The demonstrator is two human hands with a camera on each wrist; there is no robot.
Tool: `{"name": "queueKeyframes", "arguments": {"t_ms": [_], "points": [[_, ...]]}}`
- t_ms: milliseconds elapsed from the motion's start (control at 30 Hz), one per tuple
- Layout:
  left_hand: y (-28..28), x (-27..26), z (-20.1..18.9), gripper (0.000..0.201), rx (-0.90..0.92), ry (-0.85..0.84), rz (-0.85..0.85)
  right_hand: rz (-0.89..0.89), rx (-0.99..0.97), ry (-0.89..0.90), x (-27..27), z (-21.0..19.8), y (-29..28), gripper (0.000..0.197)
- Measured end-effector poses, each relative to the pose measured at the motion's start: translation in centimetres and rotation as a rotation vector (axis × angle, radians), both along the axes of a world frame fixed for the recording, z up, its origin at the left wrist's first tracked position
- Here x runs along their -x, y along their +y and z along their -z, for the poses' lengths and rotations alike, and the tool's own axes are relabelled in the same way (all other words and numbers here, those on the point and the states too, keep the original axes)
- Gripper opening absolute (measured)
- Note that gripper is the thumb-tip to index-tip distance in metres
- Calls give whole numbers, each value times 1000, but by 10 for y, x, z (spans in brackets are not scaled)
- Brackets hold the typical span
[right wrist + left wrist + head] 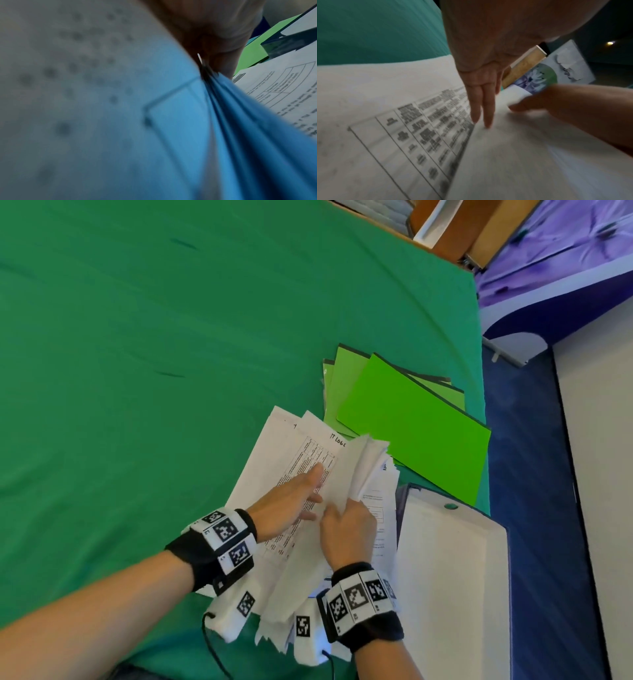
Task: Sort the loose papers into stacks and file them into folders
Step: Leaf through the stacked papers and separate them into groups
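Note:
A pile of white printed papers (294, 446) lies on the green cloth near the table's right side. My left hand (291, 501) lies flat on a sheet with a printed table (412, 135), its fingers (486, 115) straight and pressing down. My right hand (346, 529) pinches a bundle of several sheets (363, 467) and holds it lifted on edge over the pile. In the right wrist view the pinched sheets (223, 121) fan out just below the fingers (221, 65). Bright green folders (411, 419) lie stacked just beyond the papers.
A white folder with a green button (448, 559) lies to the right of the papers at the table's right edge. Blue floor (534, 474) and a white panel (599, 474) lie beyond that edge. Green cloth (137, 337) covers the table to the left and far side.

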State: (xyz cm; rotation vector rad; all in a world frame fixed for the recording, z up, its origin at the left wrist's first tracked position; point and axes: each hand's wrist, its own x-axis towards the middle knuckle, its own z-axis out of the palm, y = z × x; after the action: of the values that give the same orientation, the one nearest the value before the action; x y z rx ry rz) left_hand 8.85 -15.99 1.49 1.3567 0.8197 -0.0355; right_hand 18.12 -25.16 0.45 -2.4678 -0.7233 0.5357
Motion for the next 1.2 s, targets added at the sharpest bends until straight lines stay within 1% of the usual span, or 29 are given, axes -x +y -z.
{"name": "queueKeyframes", "arguments": {"t_ms": [67,100,133,167,233,300,333,400,467,500,567,633,700,733,767,833,900,1000,1067,1167,1200], "points": [[20,3,20,71,-406,251,20,17,50,-45,1,4,3,27],[29,5,28,63,-575,364,14,29,62,-57,2,4,4,26],[36,7,36,59,-658,447,2,41,57,-68,4,4,6,25],[42,10,41,57,-676,504,-2,60,50,-72,8,4,7,25],[50,11,48,54,-638,557,33,87,35,-83,13,4,9,26],[56,11,52,49,-576,552,103,104,28,-79,15,10,11,29],[57,11,51,46,-549,516,132,103,33,-77,15,12,13,30],[56,14,45,44,-494,342,119,98,37,-82,18,12,15,36],[47,16,30,48,-397,131,97,92,14,-88,19,8,17,47],[41,17,21,53,-356,66,129,96,-7,-76,20,4,18,51],[28,14,12,62,-332,5,224,126,-4,-25,21,-1,18,56],[18,11,14,66,-323,-4,262,126,36,-2,19,0,16,60],[16,9,23,67,-358,22,269,109,35,-19,13,4,12,51],[18,9,28,63,-425,78,260,104,35,-21,9,5,10,45],[22,8,33,55,-527,167,233,106,42,-14,6,5,8,42],[34,9,39,45,-703,378,104,121,54,29,-2,7,3,40],[50,8,43,41,-769,520,10,148,36,96,-7,6,-3,40],[69,2,46,37,-736,560,-39,164,3,149,-12,6,-10,38],[75,-2,46,36,-690,579,-42,173,-22,184,-14,5,-13,32],[74,-9,46,28,-592,569,-25,180,-63,226,-18,3,-14,29],[71,-11,46,28,-584,575,-34,178,-65,237,-18,2,-15,29]]}}
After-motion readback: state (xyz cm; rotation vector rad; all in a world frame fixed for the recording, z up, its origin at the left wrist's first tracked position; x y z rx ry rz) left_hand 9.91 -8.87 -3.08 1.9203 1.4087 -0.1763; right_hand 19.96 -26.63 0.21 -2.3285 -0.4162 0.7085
